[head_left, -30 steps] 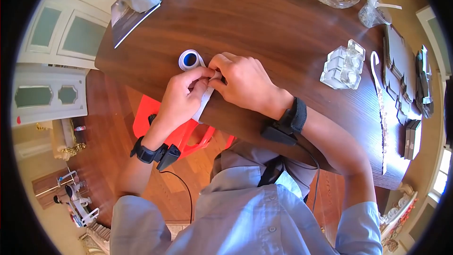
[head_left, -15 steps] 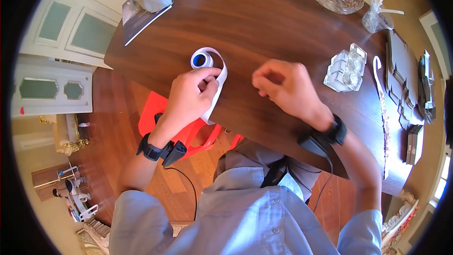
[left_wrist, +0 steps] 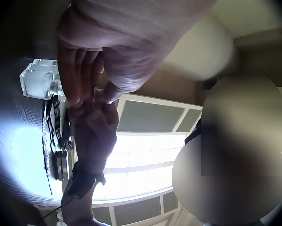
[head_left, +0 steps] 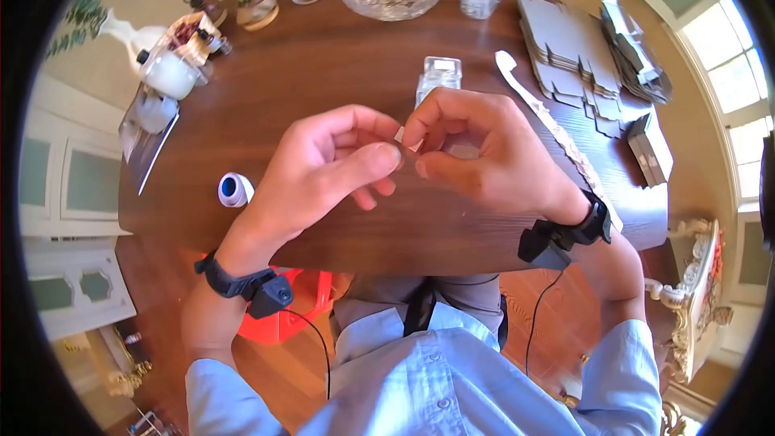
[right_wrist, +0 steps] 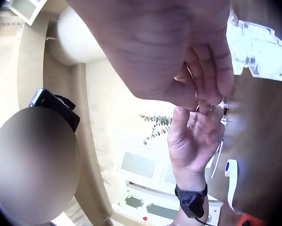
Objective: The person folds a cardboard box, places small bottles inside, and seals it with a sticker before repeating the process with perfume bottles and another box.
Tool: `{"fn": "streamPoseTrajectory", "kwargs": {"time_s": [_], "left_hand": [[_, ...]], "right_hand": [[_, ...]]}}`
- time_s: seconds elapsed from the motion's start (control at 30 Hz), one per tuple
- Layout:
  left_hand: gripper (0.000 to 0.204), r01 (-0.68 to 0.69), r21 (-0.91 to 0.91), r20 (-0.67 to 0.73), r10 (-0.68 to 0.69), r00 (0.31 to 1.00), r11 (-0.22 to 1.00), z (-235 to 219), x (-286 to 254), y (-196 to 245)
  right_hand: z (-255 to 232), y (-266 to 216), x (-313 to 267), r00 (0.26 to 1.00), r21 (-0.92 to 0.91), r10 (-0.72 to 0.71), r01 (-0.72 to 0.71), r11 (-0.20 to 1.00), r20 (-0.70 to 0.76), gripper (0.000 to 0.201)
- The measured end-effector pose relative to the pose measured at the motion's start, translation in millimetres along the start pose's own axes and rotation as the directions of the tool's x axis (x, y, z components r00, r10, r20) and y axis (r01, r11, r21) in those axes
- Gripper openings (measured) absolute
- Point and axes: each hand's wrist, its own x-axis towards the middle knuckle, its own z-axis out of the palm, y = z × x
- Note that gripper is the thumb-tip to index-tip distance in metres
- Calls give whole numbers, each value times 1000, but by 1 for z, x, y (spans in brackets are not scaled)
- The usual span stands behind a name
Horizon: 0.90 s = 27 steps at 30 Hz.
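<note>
The small white piece [head_left: 409, 140] sits between our hands above the bench [head_left: 323, 56], apparently pinched by the fingers of our left hand [head_left: 315, 165] and our right hand [head_left: 492, 145]. We have moved away from the white roll [head_left: 245, 188], so the piece is clear of it, nearer the glass jars [head_left: 441, 71].
</note>
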Motion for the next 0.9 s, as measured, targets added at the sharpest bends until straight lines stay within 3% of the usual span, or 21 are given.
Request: {"fn": "streamPoseTrajectory", "kwargs": {"time_s": [0.1, 0.2, 0.27, 0.3, 0.5, 0.57, 0.73, 0.9], "left_hand": [[31, 1, 16, 54, -1, 999, 1000, 10, 29, 9], [27, -2, 43, 108, -3, 994, 999, 16, 52, 10], [26, -12, 49, 107, 7, 994, 999, 17, 62, 9], [26, -12, 50, 111, 6, 994, 999, 20, 64, 10], [24, -7, 27, -47, 8, 999, 1000, 25, 72, 8], [23, -27, 178, -142, 52, 988, 984, 17, 71, 6], [18, -28, 246, -242, 89, 966, 969, 8, 64, -1], [13, -216, 496, -201, 353, 914, 841, 9, 67, -13]], "right_hand": [[-20, -3, -8, 990, 123, 142, -142, 982, 8, 8], [-34, 2, -6, 986, 168, 164, -163, 972, 3, 12], [-37, 6, -3, 987, 151, 148, -137, 979, -64, 17], [-40, 2, 0, 973, 101, 204, -193, 976, -110, 17], [-52, 9, 19, 938, 1, 296, -301, 954, -179, 16], [-55, 14, 26, 952, -102, 274, -289, 952, -137, 12], [-64, 16, 38, 940, -275, 322, -340, 899, -109, 16], [-63, 24, 46, 945, -361, 306, -328, 873, -119, 17]]}}
